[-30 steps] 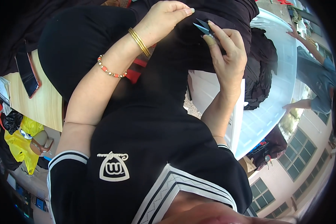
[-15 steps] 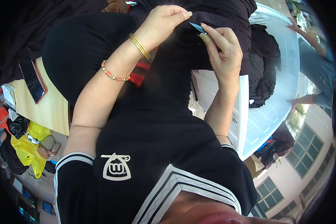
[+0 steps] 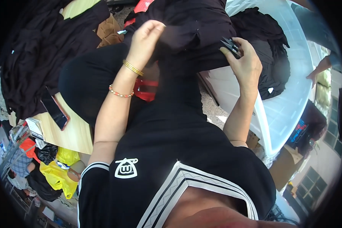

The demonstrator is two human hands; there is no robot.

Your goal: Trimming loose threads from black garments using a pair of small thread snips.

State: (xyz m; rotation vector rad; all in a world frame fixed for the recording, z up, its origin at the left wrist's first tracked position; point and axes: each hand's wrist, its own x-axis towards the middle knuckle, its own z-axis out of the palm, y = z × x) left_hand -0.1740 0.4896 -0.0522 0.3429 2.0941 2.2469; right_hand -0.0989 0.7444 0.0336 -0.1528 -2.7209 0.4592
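Across my lap lies a dark, nearly black cloth garment (image 3: pixel 212 22), its folds spread toward the far side. My left hand (image 3: pixel 145 40) is at the garment's left edge, thumb and fingers pinched together; what lies between the fingertips is too small to tell. In my right hand (image 3: pixel 247 66) I hold thread snips (image 3: pixel 231 46), their dark pointed blades apart and aimed up and left over the cloth.
On my right stands a large translucent plastic tub (image 3: pixel 288 114) with dark cloth (image 3: pixel 269 64) in it; a person's hand (image 3: pixel 319 70) is at its far rim. On my left, more dark cloth (image 3: pixel 26 76) and a phone (image 3: pixel 56 110) lie on a wooden table (image 3: pixel 74 133).
My hands have moved apart: the left toward the left, the right with the snips toward the right. The snips' blades now show spread. The view has shifted too.
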